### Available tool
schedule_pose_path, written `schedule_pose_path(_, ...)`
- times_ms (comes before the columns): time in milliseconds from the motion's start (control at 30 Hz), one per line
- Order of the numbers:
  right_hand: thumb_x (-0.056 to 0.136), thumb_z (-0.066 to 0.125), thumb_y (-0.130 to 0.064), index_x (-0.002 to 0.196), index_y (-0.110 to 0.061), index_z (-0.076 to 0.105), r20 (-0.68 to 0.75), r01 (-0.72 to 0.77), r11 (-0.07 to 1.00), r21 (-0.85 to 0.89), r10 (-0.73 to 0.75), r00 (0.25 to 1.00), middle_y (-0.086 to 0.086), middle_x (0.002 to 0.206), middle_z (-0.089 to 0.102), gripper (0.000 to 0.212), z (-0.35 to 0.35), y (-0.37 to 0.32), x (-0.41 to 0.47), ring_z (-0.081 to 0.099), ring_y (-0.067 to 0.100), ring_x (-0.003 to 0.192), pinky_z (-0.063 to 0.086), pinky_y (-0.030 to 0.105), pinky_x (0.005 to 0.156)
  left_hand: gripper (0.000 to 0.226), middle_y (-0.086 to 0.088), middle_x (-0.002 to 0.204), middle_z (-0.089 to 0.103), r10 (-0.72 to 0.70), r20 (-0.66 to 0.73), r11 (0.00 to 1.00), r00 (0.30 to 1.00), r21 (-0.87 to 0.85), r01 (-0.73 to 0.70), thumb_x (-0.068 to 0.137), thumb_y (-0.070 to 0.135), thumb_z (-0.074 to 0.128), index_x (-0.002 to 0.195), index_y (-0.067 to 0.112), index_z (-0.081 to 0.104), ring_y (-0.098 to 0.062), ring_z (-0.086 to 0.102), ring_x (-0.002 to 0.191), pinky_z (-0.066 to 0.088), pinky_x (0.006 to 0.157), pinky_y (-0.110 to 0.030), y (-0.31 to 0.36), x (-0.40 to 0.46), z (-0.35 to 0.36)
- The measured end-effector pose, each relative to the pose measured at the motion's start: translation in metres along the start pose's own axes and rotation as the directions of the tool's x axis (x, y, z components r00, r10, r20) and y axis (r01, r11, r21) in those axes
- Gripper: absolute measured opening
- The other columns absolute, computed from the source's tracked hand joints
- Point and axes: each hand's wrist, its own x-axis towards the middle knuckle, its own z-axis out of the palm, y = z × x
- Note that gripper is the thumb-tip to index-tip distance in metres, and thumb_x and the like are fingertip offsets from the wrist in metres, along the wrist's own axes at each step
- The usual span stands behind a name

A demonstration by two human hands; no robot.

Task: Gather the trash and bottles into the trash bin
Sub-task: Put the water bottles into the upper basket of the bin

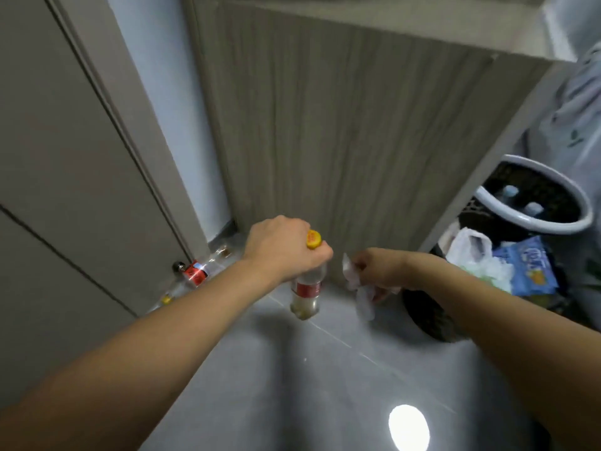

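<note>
Left hand (286, 247): clenched around the neck of a yellow-capped bottle (307, 289), which is held upright above the grey floor (292, 385). Right hand (377, 268): crumpled white paper (357, 288) is pinched; fingers partly hidden. Beyond, blurred bottles (198, 271) are seen by the door (65, 157). Trash bin (536, 203), right, is partly cut off by the cabinet (357, 125).

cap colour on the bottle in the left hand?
Yellow, with red print on top; the cap sticks out above the left hand in the head view.
</note>
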Motion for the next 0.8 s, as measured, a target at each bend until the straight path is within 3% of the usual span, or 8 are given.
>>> schedule_pose_path(67, 0.089, 0.055, -0.006, 0.086, -0.011, 0.063, -0.05, -0.05, 0.998, -0.046, 0.048, 0.998, 0.024, 0.089, 0.065, 0.01, -0.035, 0.02, -0.031, 0.066, 0.032, 0.072, 0.061, 0.046, 0.067, 0.041, 0.003, 0.059, 0.051, 0.073, -0.009, 0.997, 0.997, -0.01, -0.073, 0.072, 0.055, 0.047, 0.059, 0.016, 0.05, -0.027, 0.053, 0.066, 0.035, 0.055, -0.029, 0.041, 0.005, -0.022)
schedule_pose_path(267, 0.087, 0.051, 0.008, 0.096, -0.009, 0.06, -0.249, -0.183, 0.982, 0.047, 0.189, 0.95, 0.021, 0.094, 0.06, 0.021, -0.126, 0.108, -0.109, 0.063, 0.031, 0.075, 0.059, 0.04, 0.071, 0.04, 0.0, 0.06, 0.052, 0.236, -0.04, 0.97, 0.971, -0.054, -0.238, 0.072, 0.052, 0.048, 0.058, 0.014, 0.049, -0.025, 0.051, 0.061, 0.033, 0.051, -0.027, 0.155, 0.013, -0.058)
schedule_pose_path(400, 0.087, 0.041, 0.011, 0.084, -0.01, 0.053, -0.383, -0.25, 0.963, 0.099, 0.269, 0.884, 0.019, 0.088, 0.058, 0.024, -0.152, 0.157, -0.118, 0.063, 0.028, 0.062, 0.058, 0.038, 0.059, 0.036, -0.002, 0.062, 0.049, 0.288, -0.094, 0.956, 0.953, -0.033, -0.292, 0.076, 0.048, 0.049, 0.061, 0.015, 0.049, -0.029, 0.049, 0.063, 0.027, 0.049, -0.025, 0.217, 0.026, -0.064)
schedule_pose_path(500, 0.089, 0.038, 0.001, 0.078, -0.014, 0.043, -0.553, -0.216, 0.975, 0.058, 0.212, 0.806, 0.013, 0.085, 0.054, 0.02, -0.16, 0.181, -0.101, 0.059, 0.025, 0.064, 0.05, 0.032, 0.052, 0.038, -0.001, 0.061, 0.048, 0.293, -0.148, 0.952, 0.945, -0.052, -0.303, 0.077, 0.049, 0.051, 0.059, 0.015, 0.047, -0.024, 0.047, 0.058, 0.025, 0.048, -0.026, 0.245, 0.038, -0.068)
schedule_pose_path(567, 0.09, 0.046, -0.011, 0.09, -0.014, 0.047, -0.658, -0.235, 0.965, -0.12, 0.1, 0.746, 0.013, 0.1, 0.06, 0.003, -0.156, 0.194, -0.085, 0.059, 0.025, 0.081, 0.048, 0.033, 0.064, 0.037, -0.001, 0.06, 0.048, 0.281, -0.178, 0.954, 0.943, -0.06, -0.295, 0.077, 0.047, 0.052, 0.058, 0.015, 0.045, -0.021, 0.046, 0.055, 0.025, 0.048, -0.026, 0.26, 0.045, -0.071)
schedule_pose_path(600, 0.09, 0.05, -0.018, 0.103, -0.013, 0.049, -0.671, -0.232, 0.953, -0.193, 0.044, 0.74, 0.013, 0.11, 0.059, 0.014, -0.151, 0.201, -0.078, 0.059, 0.027, 0.092, 0.049, 0.036, 0.074, 0.037, -0.001, 0.06, 0.049, 0.274, -0.196, 0.956, 0.941, -0.051, -0.289, 0.077, 0.046, 0.051, 0.058, 0.015, 0.045, -0.019, 0.046, 0.054, 0.026, 0.048, -0.026, 0.267, 0.049, -0.073)
schedule_pose_path(700, 0.091, 0.055, -0.037, 0.139, -0.012, 0.038, -0.47, -0.211, 0.91, -0.357, 0.02, 0.882, 0.012, 0.137, 0.048, 0.058, -0.132, 0.211, -0.068, 0.049, 0.03, 0.122, 0.043, 0.04, 0.1, 0.037, -0.002, 0.062, 0.049, 0.249, -0.28, 0.966, 0.927, 0.003, -0.258, 0.079, 0.047, 0.048, 0.062, 0.014, 0.047, -0.018, 0.042, 0.054, 0.029, 0.049, -0.027, 0.283, 0.066, -0.086)
schedule_pose_path(800, 0.087, 0.058, -0.05, 0.145, -0.013, 0.033, -0.281, -0.229, 0.87, -0.438, 0.109, 0.953, 0.008, 0.144, 0.044, 0.073, -0.143, 0.21, -0.081, 0.046, 0.028, 0.128, 0.04, 0.04, 0.105, 0.037, -0.004, 0.063, 0.048, 0.239, -0.356, 0.969, 0.904, 0.03, -0.244, 0.082, 0.044, 0.046, 0.064, 0.012, 0.045, -0.023, 0.044, 0.056, 0.029, 0.049, -0.027, 0.297, 0.087, -0.101)
